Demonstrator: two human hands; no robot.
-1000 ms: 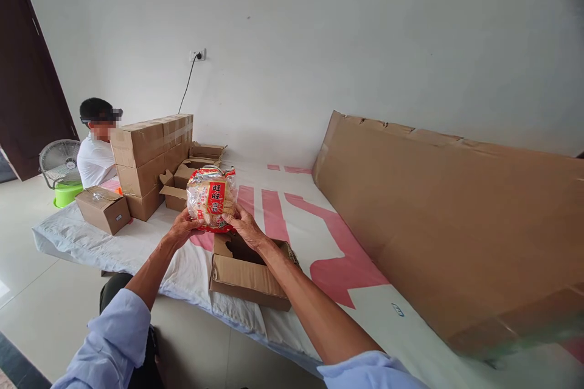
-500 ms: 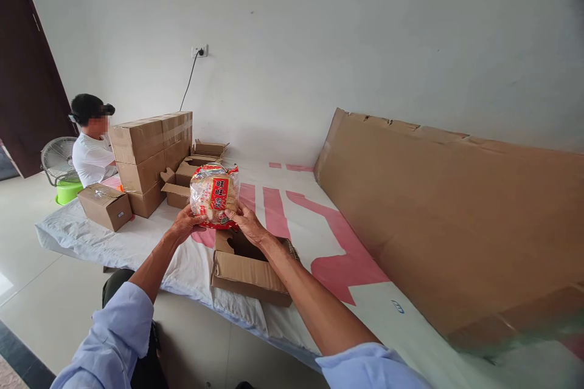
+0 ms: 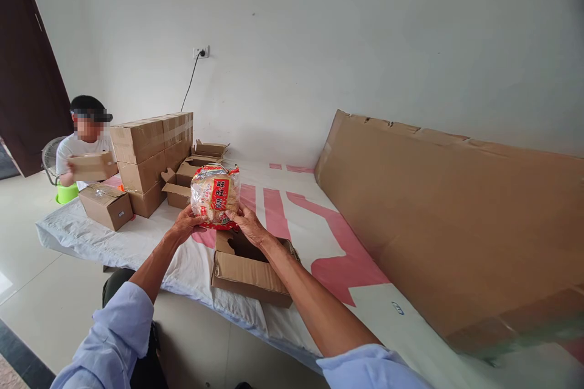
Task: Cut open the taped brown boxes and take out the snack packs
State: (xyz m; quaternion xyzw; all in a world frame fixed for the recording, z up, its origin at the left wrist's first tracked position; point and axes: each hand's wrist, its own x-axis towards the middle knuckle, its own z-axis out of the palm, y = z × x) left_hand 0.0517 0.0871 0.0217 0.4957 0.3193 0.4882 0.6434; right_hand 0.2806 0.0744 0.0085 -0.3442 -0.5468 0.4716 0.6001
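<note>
I hold the snack bag (image 3: 215,196) up over the open box (image 3: 249,267), my left hand (image 3: 186,224) and right hand (image 3: 246,223) each with a tight grip on its bottom corners. It stands upright, long side up and down, label facing me. If I squeeze too hard, the crackers inside could break.

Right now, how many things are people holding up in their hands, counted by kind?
snack bag: 1, gripped between the left hand and the right hand
small cardboard box: 1, held by the other person
Total: 2
</note>
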